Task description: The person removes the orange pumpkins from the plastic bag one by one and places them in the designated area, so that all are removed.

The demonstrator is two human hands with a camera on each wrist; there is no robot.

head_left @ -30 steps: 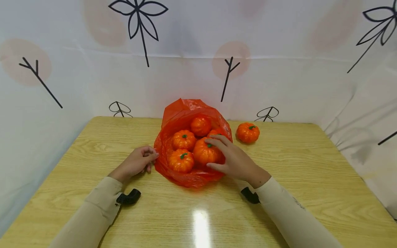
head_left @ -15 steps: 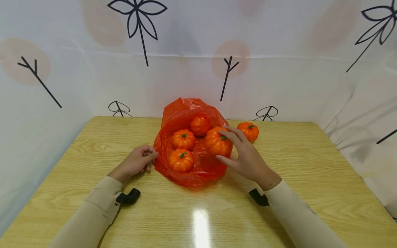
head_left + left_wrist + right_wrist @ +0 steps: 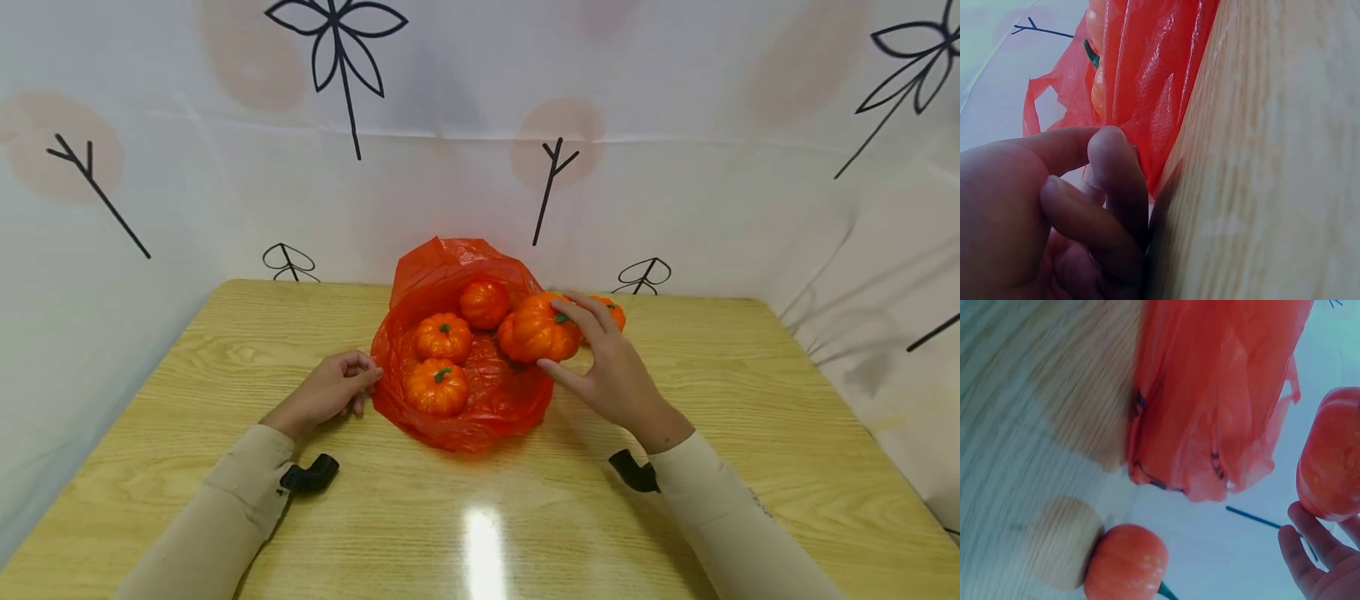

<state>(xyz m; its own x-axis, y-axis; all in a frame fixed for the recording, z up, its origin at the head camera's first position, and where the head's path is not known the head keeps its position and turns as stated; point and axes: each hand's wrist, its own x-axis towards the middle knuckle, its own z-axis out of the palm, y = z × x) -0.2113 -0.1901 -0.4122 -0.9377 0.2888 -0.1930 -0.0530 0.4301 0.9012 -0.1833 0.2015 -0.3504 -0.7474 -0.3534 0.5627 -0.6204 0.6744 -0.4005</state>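
Observation:
A red plastic bag (image 3: 491, 421) stands on the table with its mouth open. Inside it I see three small orange toy pumpkins: one at the back (image 3: 484, 305), one in the middle (image 3: 450, 340) and one at the front (image 3: 431, 393). My left hand (image 3: 330, 392) pinches the bag's left rim between thumb and finger; the left wrist view shows the red film (image 3: 1147, 81) at the fingertips. Over the bag's right rim, my right hand (image 3: 618, 375) grips a larger pumpkin (image 3: 536, 332) with a green stem. In the right wrist view this pumpkin (image 3: 1332, 456) is raised off the table.
Another small pumpkin (image 3: 615, 312) lies on the table right of the bag, partly hidden behind my right hand. The wood-grain table (image 3: 397, 533) reaches back to a pale curtain (image 3: 450, 192) with plant drawings. Black wrist-worn pieces (image 3: 311, 475) sit under both sleeves.
My right hand has lifted the large pumpkin out of the bag's right side and carried it up and right, over the rim. My left hand has stayed at the left rim.

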